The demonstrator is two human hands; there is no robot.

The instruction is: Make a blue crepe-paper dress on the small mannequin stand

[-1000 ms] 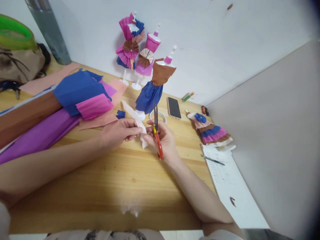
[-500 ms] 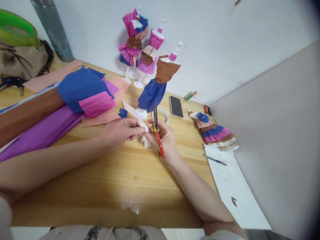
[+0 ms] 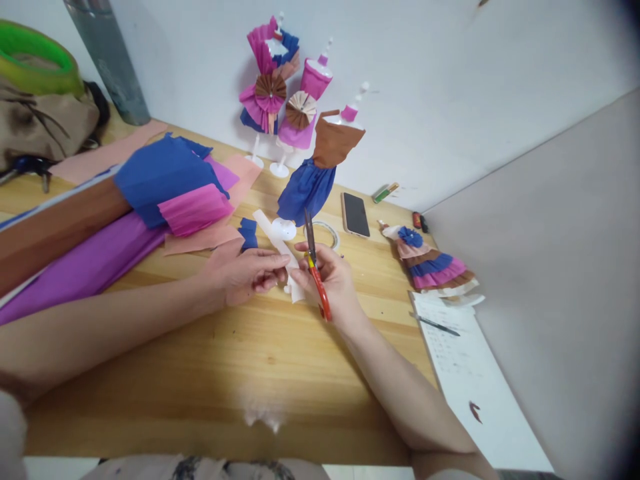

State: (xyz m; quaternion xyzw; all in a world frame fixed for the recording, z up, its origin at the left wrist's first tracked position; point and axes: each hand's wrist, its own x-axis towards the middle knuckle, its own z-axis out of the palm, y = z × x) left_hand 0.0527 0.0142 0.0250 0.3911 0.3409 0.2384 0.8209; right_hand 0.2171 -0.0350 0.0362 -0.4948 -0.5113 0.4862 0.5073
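My left hand [image 3: 255, 273] pinches a narrow white paper strip [image 3: 274, 235] between thumb and fingers. Red-handled scissors [image 3: 320, 287] rest in my right hand [image 3: 330, 273], blades pointing up and away from me, and its fingertips touch the same strip. The strip slants from upper left down between both hands. Just beyond it are a white round piece [image 3: 284, 229], a tape roll [image 3: 327, 233] and a small blue paper piece [image 3: 247, 233]. Behind the scissors stands a mannequin in a brown top [image 3: 337, 141] and blue skirt [image 3: 306, 190].
Colored paper [image 3: 165, 175] lies at the left, near a bottle [image 3: 113, 67] and a bag [image 3: 45, 127]. Two more dressed mannequins [image 3: 270, 93] stand by the wall. To the right are a phone [image 3: 355, 215], a layered paper dress [image 3: 435, 267] and a written sheet [image 3: 480, 380] with a pen [image 3: 439, 325].
The strip's upper end has shifted right and slightly down. My left hand's fingers have loosened a little around it. The whole view has shifted slightly.
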